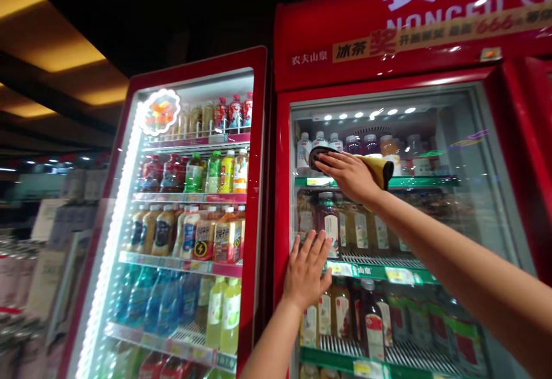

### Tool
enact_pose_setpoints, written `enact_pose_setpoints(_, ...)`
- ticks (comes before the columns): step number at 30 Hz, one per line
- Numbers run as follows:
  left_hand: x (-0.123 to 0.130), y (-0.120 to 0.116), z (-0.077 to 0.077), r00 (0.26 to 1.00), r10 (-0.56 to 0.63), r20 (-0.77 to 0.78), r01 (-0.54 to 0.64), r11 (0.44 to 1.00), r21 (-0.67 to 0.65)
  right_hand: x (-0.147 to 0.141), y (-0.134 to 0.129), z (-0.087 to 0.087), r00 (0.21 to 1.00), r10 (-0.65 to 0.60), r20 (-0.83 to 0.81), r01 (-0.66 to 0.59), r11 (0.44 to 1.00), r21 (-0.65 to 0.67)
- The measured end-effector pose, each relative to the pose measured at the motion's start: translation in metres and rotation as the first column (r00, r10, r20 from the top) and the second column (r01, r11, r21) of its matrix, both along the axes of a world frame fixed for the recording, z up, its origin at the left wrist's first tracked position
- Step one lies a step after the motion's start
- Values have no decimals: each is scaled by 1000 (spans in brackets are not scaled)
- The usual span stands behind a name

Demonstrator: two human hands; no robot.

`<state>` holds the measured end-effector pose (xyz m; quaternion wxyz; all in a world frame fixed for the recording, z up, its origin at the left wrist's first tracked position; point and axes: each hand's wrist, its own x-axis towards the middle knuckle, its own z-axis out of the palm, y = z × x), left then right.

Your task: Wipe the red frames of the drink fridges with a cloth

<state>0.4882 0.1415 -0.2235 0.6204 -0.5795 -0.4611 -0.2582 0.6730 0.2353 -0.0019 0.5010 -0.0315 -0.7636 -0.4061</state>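
Observation:
My right hand (347, 176) presses a yellow and dark cloth (376, 167) to the glass door (470, 206) of the red drinks fridge, level with its top shelf. The cloth's dark part shows past my fingertips, and a yellow fold with a dark edge sticks out behind the hand. Lower down, my left hand (307, 270) lies with fingers spread on the left side of the same door, near the red frame (282, 195). Behind the glass, dark-labelled and clear bottles (326, 224) stand on shelves with green price strips (388, 275).
A second red-framed fridge (259, 154) stands at the left, full of bottled drinks (215, 235), with a bright light strip (112, 212) along its side. Blurred shelves of goods (43, 252) are farther left. Above my hands runs a red sign panel (310, 28).

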Motion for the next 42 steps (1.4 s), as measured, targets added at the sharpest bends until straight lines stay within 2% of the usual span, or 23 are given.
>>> enact_pose_setpoints(2,-2,1,-2,1000,1,-9,0,1000,10,-28,-13,-4,997,-10,-75,7,999,-41)
enact_pose_setpoints(3,-3,2,-3,1000,1,-14,-1,1000,11,-41,-19,-9,999,-3,-33,3,1000,-28)
enact_pose_setpoints(6,-5,4,-6,1000,-7,-15,7,1000,11,-63,-29,-23,958,24,284,-53,994,96)
enact_pose_setpoints(8,-6,4,-7,1000,-11,-5,11,1000,8,-65,-29,-18,892,25,451,-107,982,156)
enact_pose_setpoints(9,-6,4,-8,1000,-8,1,8,1000,3,-64,-29,-11,874,28,486,-124,978,166)
enact_pose_setpoints(12,-4,2,-8,1000,25,14,-24,999,-22,-65,-33,14,915,55,401,-117,984,132)
enact_pose_setpoints(14,-3,0,-8,999,33,22,-33,999,-28,-73,-39,20,961,75,264,-100,992,80)
enact_pose_setpoints(15,-3,-1,-7,999,31,24,-30,999,-24,-78,-43,17,970,84,227,-100,993,62)
enact_pose_setpoints(17,-3,-2,-7,999,25,21,-25,1000,-7,-91,-49,2,950,100,295,-127,989,71)
enact_pose_setpoints(19,-4,-3,-6,999,36,7,-36,999,5,-99,-52,-12,869,92,487,-173,977,124)
enact_pose_setpoints(21,-4,-2,-6,999,50,-2,-50,999,1,-101,-50,-11,794,61,604,-201,965,167)
enact_pose_setpoints(23,-4,-1,-7,999,51,-2,-51,999,-10,-97,-46,8,843,56,535,-171,971,167)
enact_pose_setpoints(25,-5,0,-8,999,35,-8,-35,999,-3,-91,-42,34,942,66,329,-111,986,122)
enact_pose_setpoints(27,-5,0,-8,1000,22,-22,-22,1000,14,-90,-41,49,987,61,148,-73,994,77)
enact_pose_setpoints(29,-4,-1,-8,999,38,-20,-38,999,14,-95,-43,46,989,60,135,-72,994,83)
enact_pose_setpoints(33,-5,-2,-7,997,79,-8,-79,997,-13,-113,-50,20,916,48,398,-137,971,198)
enact_pose_setpoints(35,-5,-2,-7,998,53,-12,-53,999,-4,-111,-47,24,916,34,399,-129,969,212)
enact_pose_setpoints(36,-5,-1,-7,999,38,-11,-38,999,0,-106,-44,33,943,35,332,-104,975,194)
enact_pose_setpoints(39,-5,1,-8,1000,16,0,-16,1000,-12,-81,-29,63,999,35,-4,-34,997,72)
enact_pose_setpoints(41,-6,2,-9,1000,23,8,-23,1000,-18,-68,-20,69,985,32,-167,-31,999,11)
enact_pose_setpoints(42,-6,2,-9,1000,29,10,-29,999,-17,-66,-18,65,978,33,-207,-34,999,-4)
